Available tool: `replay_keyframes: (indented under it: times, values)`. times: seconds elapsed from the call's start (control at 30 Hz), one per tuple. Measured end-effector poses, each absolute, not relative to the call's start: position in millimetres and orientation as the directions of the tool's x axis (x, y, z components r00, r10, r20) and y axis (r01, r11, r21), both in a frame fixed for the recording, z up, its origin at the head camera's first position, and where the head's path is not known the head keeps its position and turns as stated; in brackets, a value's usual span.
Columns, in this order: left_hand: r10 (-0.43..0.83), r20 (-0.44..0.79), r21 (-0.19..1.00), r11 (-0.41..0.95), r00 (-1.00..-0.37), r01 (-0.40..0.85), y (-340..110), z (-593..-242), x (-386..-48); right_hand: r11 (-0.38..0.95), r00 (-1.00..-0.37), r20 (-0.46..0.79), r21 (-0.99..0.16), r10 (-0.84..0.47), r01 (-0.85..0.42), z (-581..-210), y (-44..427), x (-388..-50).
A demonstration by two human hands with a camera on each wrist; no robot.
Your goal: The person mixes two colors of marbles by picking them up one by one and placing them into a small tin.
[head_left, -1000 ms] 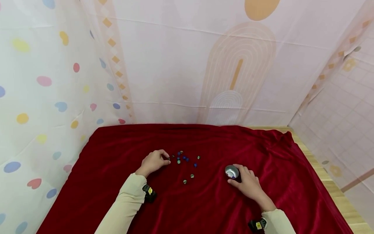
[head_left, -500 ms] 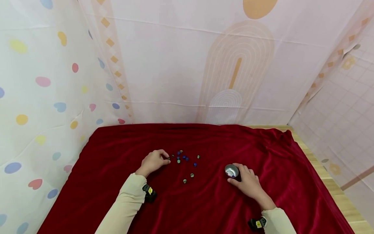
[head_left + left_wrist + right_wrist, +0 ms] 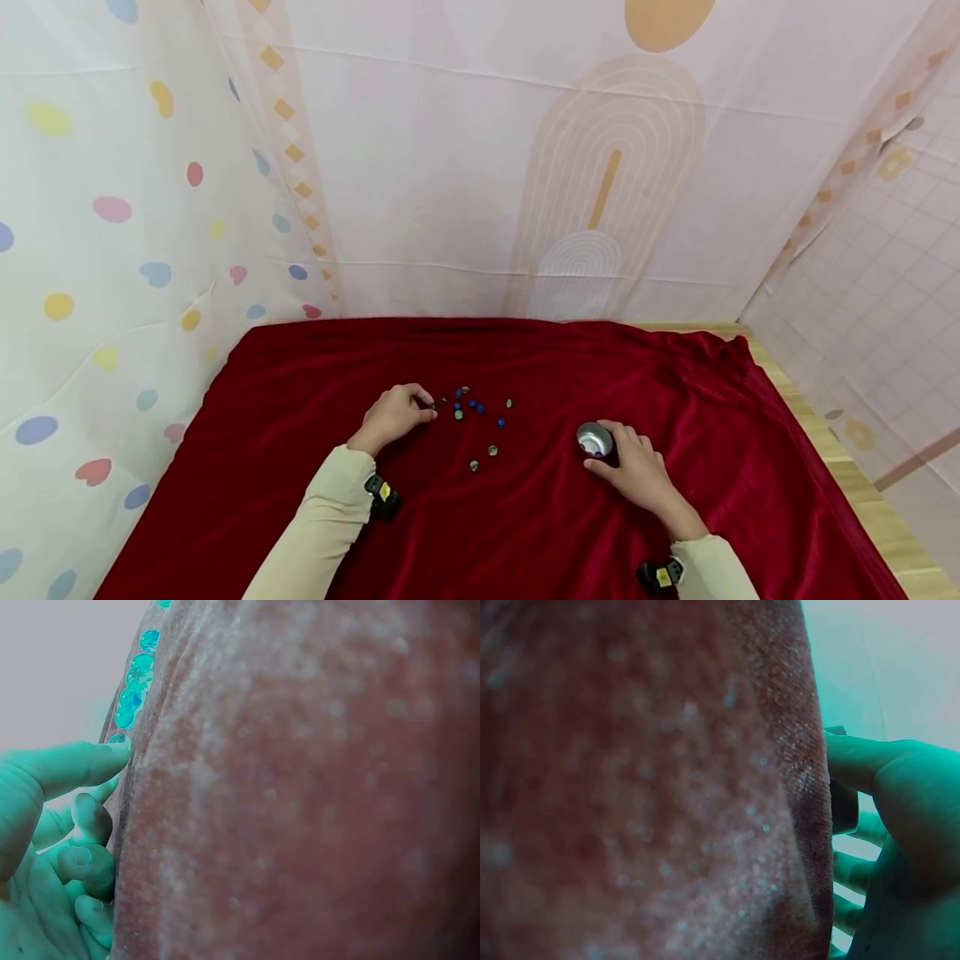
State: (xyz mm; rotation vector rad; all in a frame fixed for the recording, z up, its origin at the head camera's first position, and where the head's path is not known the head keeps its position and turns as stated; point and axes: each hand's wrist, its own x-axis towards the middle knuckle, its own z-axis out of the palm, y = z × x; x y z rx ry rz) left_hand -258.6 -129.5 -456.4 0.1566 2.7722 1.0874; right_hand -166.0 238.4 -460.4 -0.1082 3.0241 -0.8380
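On the dark red cloth, my left hand (image 3: 396, 414) has thumb and index finger around a small marble (image 3: 432, 407) at the left end of a loose group. In the left wrist view the left hand (image 3: 56, 817) has its other fingers curled, and marbles (image 3: 140, 671) line up beyond the fingertips. My right hand (image 3: 639, 471) grips a small metal cup (image 3: 595, 439) from its right side; something blue lies inside. The right wrist view shows the right hand (image 3: 907, 817) around the dark cup (image 3: 844, 806), largely hidden by cloth.
Blue marbles (image 3: 501, 423) and greenish clear ones (image 3: 474, 466) lie scattered between the hands. The red cloth (image 3: 300, 500) is wrinkled, with a wooden table edge (image 3: 847, 475) at the right. Patterned curtains (image 3: 427, 167) hang behind and at both sides.
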Motion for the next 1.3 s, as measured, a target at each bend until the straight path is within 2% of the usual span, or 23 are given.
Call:
replay_keyframes:
  times: [0.9,1.3]
  values:
    - [0.192,-0.069,0.709,0.7,-0.979,0.087,-115,-446,-254,0.854,-0.997,0.016,-0.516,-0.075,-0.073,-460,235,-169]
    - [0.256,-0.028,0.738,0.657,-0.966,0.153,-96,-439,-253,0.85,-0.998,0.013,-0.523,-0.069,-0.065,-458,238,-171]
